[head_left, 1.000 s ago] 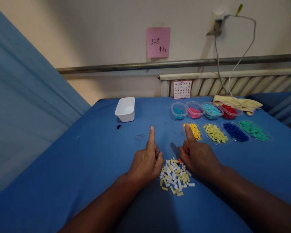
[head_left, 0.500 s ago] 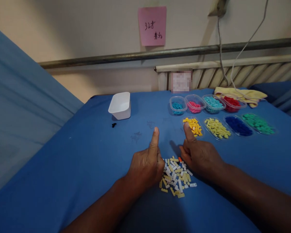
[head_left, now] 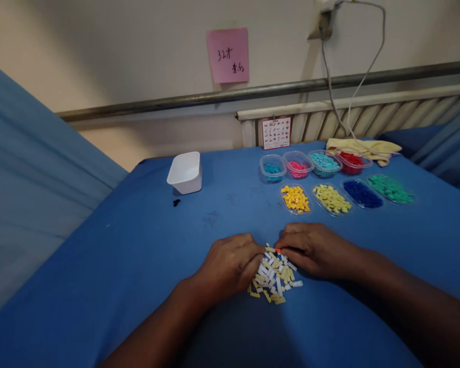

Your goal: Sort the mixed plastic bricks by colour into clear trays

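Observation:
A loose pile of small white and pale yellow toy bricks (head_left: 273,276) lies on the blue cloth, with a bit of blue among them. At the pile's left edge, my left hand (head_left: 230,263) is closed, its fingers curled down; whatever they grip is hidden. My right hand (head_left: 310,249) comes in from the other side, thumb and forefinger pinched around a small orange brick (head_left: 278,250) at the top of the pile. Both hands rest low, with fingertips only a short way apart.
Behind the hands stand clear tubs of sorted bricks, among them orange-yellow (head_left: 295,199), pale yellow (head_left: 331,199), dark blue (head_left: 362,193) and green (head_left: 390,188). A white bin (head_left: 185,174) and a small black piece (head_left: 176,203) sit at left. A yellow cloth (head_left: 362,148) lies by the radiator.
Both hands had raised forefingers or thumbs above the pile; now those fingers are lowered and curled at its edges. The view has shifted slightly, and the card at the radiator now shows clearly.

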Demonstrator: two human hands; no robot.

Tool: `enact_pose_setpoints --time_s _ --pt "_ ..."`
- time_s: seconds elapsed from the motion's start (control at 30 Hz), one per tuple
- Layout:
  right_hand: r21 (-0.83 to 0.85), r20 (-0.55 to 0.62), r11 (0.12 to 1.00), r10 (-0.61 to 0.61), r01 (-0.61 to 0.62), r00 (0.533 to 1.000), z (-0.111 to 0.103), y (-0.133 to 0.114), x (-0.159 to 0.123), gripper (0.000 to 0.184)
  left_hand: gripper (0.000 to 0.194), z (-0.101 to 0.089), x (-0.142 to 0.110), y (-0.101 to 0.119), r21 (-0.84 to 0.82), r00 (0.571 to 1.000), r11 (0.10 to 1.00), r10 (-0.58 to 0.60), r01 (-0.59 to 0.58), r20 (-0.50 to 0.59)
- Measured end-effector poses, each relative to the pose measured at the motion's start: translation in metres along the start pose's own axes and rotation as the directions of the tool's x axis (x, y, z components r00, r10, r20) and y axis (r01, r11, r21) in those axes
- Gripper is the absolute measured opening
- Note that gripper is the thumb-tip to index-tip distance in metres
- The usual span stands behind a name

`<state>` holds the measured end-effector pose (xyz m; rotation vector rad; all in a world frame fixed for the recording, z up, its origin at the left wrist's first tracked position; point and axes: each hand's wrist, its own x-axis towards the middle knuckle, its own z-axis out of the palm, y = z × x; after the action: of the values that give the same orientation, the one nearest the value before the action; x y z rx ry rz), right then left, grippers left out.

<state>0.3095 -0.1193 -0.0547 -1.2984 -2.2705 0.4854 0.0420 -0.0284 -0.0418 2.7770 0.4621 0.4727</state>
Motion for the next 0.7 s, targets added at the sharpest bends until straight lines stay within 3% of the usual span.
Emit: enact_pose_setpoints --time_s 0.13,0.2,0.3,0.4,0.7 --pt "0.034 -0.002 0.999 0.002 -0.002 1.000 -0.002 0.000 0.000 0.023 0.024 -0.003 0.002 0.000 -0.133 0.993 0.990 -0.065 0.052 -0.097" --pt "0.029 0.020 1.000 0.000 0.000 1.000 -0.003 0.000 0.000 0.024 0.024 -0.007 0.004 0.001 -0.189 0.998 0.982 -0.034 0.023 -0.052" --pt "0.016 0.023 1.000 -0.003 0.003 1.000 -0.002 0.001 0.000 0.025 0.024 -0.017 0.006 0.005 -0.266 0.991 0.963 0.076 -0.045 0.106" --pt "0.026 0.006 1.000 0.013 -0.013 1.000 -0.001 0.001 0.001 0.023 0.036 -0.026 0.005 0.007 -0.311 0.970 0.948 0.136 -0.068 0.202" --pt "0.057 -0.015 0.998 -0.008 0.009 1.000 -0.002 0.000 -0.001 0.022 0.030 -0.028 0.002 0.004 -0.255 0.966 0.967 0.078 -0.013 0.246"
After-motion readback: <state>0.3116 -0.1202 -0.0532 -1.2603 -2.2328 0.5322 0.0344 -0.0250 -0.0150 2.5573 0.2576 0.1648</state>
